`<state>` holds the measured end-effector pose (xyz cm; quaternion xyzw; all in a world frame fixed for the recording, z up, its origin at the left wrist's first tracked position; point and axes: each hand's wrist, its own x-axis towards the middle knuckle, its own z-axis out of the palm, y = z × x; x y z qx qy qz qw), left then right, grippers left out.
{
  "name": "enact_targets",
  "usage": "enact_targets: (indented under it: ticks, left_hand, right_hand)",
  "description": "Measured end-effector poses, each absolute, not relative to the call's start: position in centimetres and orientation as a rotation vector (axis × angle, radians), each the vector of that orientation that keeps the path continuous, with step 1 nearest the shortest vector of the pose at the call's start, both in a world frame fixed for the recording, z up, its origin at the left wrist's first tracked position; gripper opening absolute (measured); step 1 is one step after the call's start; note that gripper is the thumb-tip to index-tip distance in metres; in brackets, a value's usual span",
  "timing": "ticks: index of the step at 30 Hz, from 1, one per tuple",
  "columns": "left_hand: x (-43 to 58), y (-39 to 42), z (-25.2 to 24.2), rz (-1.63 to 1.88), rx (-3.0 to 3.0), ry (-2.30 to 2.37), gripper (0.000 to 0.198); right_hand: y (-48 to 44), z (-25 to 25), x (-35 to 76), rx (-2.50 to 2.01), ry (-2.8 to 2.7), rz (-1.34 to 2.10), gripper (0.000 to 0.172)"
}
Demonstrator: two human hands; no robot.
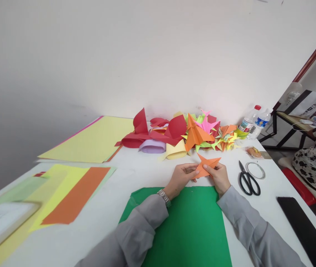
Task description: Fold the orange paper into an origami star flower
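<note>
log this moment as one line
left hand: holding orange folded paper | right hand: holding same piece | scissors: beside right hand

The orange, pointed star of folded paper [206, 167] looks matt, with crisp creases. Beneath it at the near side, the flat green rectangular sheet [191, 230] has an even, dull finish; whether paper or board cannot be told. The white flat tabletop [96, 207] is smooth with a faint sheen. At right, the black-handled scissors [243, 175] pair smooth plastic-looking grips with dark metal blades. Far right, the clear, red-capped plastic bottle [246, 124] is glossy. Grey long cloth sleeves [246, 218] look matt and softly wrinkled; the silvery linked bracelet [164, 197] gleams like metal.
</note>
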<state>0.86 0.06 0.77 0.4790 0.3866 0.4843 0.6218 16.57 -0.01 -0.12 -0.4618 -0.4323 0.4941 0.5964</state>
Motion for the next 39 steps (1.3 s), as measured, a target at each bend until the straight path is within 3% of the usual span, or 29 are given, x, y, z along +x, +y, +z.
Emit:
enact_targets:
  ticks: [11,18,25,39]
  left_hand:
    - [0.9,0.2,0.1,1.275,1.371,0.920,0.042]
    - [1.0,0.2,-0.7,1.400,1.798,0.979,0.014]
    - [1.0,0.4,-0.7,1.315,1.732,0.947,0.006]
    - [0.8,0.7,-0.4,1.406,1.410,0.957,0.015]
  right_hand:
    - [0.3,-0.7,16.6,-1.093,-0.943,1.077,0.029]
    - [0.3,-0.6,16.5,-1.078,-0.951,1.070,0.029]
    - [0.0,-0.4,16.4,-1.071,-0.989,1.076,0.026]
    - [0.0,-0.4,16.3,-1.045,-0.991,1.057,0.027]
